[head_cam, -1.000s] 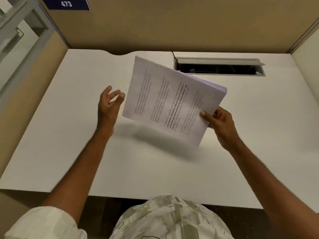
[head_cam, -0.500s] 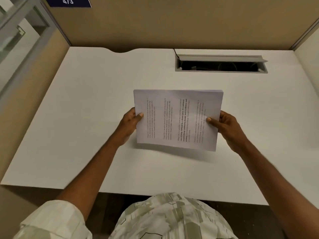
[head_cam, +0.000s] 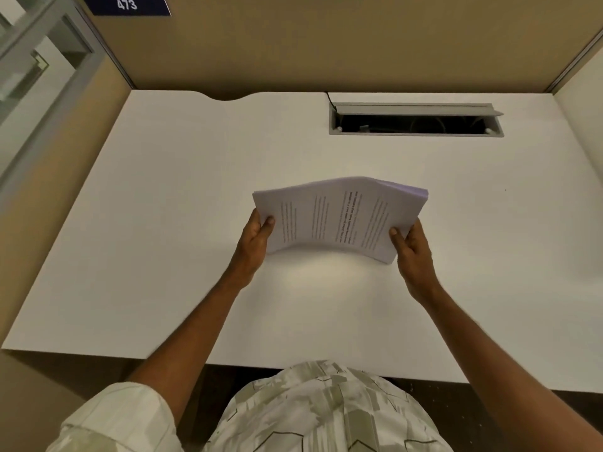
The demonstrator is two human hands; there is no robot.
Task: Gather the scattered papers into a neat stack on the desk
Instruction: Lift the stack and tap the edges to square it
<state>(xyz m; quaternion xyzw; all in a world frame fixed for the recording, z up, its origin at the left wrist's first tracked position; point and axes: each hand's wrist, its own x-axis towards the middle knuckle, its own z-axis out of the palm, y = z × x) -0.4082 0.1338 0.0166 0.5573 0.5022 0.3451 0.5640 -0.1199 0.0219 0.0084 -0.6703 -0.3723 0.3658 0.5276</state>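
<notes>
A stack of printed white papers [head_cam: 339,216] is held over the middle of the white desk [head_cam: 163,223], its text lines running sideways. The stack bows upward in the middle, with its near edge low over the desk surface. My left hand [head_cam: 256,241] grips the stack's left edge, thumb on top. My right hand [head_cam: 412,247] grips the right edge the same way. No loose sheets lie elsewhere on the desk.
An open grey cable hatch [head_cam: 416,120] is set into the desk at the back right. Tan partition walls [head_cam: 326,44] close the desk at the back and both sides. A blue sign reading 473 [head_cam: 127,4] hangs at the top left.
My left hand took hold of the stack's left edge. Both hands then lowered the stack and tipped it flatter toward the desk, and it now bows upward in the middle.
</notes>
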